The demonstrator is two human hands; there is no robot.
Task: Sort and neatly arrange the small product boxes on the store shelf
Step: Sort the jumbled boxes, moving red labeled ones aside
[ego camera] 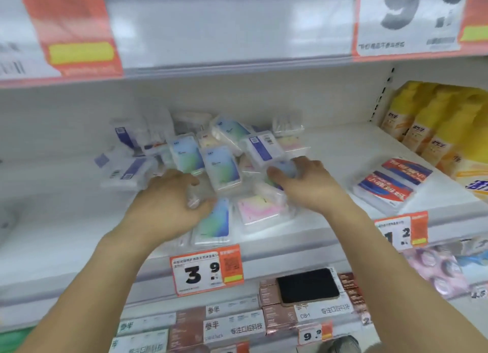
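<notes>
I stand in a shop, at a white metal shelf (330, 146) of the kind stores use, with a slotted upright at the back. Price tags (207, 269) in orange and white clip to the shelf edges, reading 3.9, 9.9 and something like 1.2; a bigger sign (408, 17) above shows 9.8. Goods lie in multiples: small clear boxes (223, 167) in a loose heap, red and blue packs (390, 182) beside them, yellow bags (433, 123) lined up at the right. The shelf below carries rows of brown and white cartons (235, 325) with Chinese print, all alike.
</notes>
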